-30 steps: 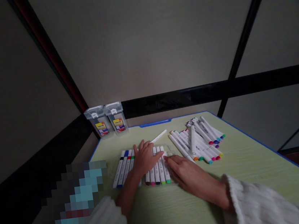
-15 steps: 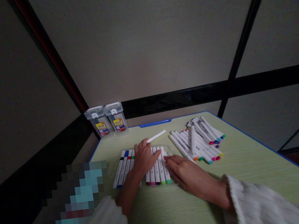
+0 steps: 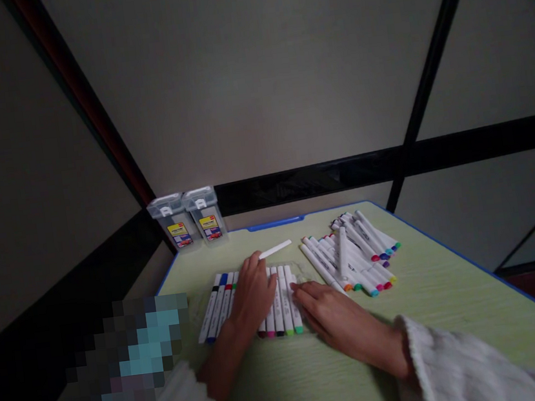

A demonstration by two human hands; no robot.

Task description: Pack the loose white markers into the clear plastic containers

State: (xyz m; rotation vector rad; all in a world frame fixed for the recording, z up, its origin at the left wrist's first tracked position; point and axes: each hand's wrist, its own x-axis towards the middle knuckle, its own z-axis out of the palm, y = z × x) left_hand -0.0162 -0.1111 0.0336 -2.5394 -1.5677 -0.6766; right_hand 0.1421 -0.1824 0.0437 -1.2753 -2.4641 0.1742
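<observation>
A row of white markers (image 3: 277, 303) with coloured ends lies side by side, with clear plastic showing at its edges. My left hand (image 3: 253, 287) rests flat across the middle of the row, fingers stretched forward, hiding several markers. At the row's right end, my right hand (image 3: 327, 310) has bent fingers pressed together at the upper part of the green-ended marker (image 3: 296, 311); its lower fingers are tucked under the palm. A thin white stick (image 3: 275, 249) lies just beyond my left fingertips.
A loose pile of white markers (image 3: 359, 254) with coloured ends lies to the right. Two clear lidded boxes (image 3: 181, 227) with yellow labels stand at the back left corner. The pale table (image 3: 438, 322) has a blue edge, with a wall behind it.
My left thumb has drawn in closer to the fingers, and that hand lies slightly lower. My right hand stays at the row's right end. The view has shifted slightly.
</observation>
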